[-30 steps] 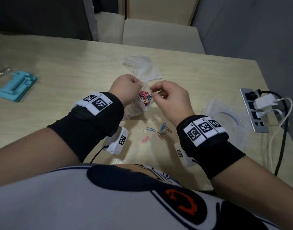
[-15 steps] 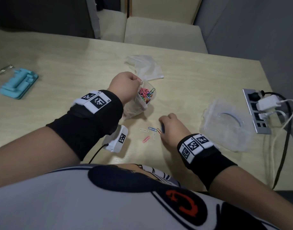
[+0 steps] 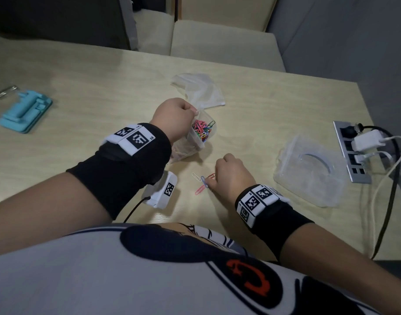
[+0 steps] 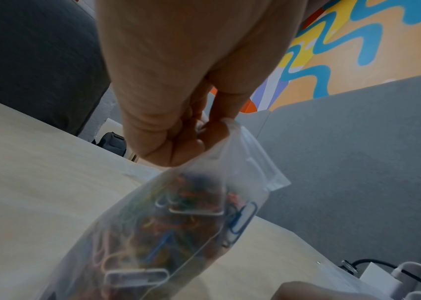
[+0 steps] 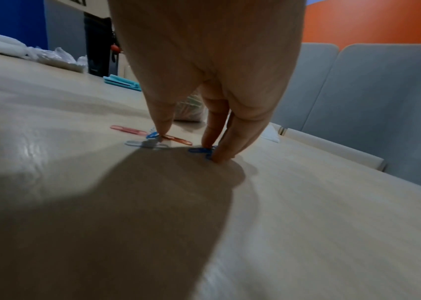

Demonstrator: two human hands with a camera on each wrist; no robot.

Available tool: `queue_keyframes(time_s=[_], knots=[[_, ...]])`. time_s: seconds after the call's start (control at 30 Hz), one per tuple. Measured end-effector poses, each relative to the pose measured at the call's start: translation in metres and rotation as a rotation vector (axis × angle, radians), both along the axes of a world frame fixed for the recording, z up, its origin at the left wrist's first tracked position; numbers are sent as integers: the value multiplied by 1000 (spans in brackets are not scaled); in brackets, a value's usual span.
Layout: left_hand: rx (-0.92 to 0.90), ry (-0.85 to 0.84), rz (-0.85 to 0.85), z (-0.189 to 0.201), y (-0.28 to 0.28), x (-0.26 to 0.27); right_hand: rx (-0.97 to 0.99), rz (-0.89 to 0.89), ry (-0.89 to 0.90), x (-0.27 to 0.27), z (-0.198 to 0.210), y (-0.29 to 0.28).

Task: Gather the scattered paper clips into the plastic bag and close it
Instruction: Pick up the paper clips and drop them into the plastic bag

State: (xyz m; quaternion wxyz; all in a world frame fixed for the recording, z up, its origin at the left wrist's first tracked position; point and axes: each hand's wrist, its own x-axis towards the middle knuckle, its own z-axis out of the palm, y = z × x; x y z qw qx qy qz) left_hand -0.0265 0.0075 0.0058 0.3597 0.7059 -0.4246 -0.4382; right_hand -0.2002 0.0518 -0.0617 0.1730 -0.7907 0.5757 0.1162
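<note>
Pale wood-grain counter [image 3: 263,105] with a slight sheen; thin translucent, crinkled plastic bag [image 4: 204,203] of glossy coloured paper clips [image 3: 203,130]; matt black cloth wristbands [image 3: 127,169]; brushed-metal power strip [image 3: 351,155] far right.

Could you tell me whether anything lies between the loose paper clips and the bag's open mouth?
Nothing visible does. The loose coloured paper clips lie under the right hand, and bare wooden table separates them from the clear plastic bag that the left hand holds open.
</note>
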Motion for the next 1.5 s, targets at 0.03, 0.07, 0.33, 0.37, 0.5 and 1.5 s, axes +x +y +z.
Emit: queue_keyframes(time_s=[0.03,0.07,0.33,0.37,0.5,1.5], knots=[[0,1,0,0,0,0,7,32,-6,2,-1,0],[0,4,0,0,0,-1,5,66,-25,4,-4,0],[-2,5,4,-1,1,0,19,154,-40,7,-4,0],[-2,4,6,-1,1,0,26,163,-34,8,-3,0],[-1,3,10,-1,0,1,46,198,1,8,-3,-2],[-4,-24,-5,-1,-1,0,-283,-411,-897,16,69,-36]])
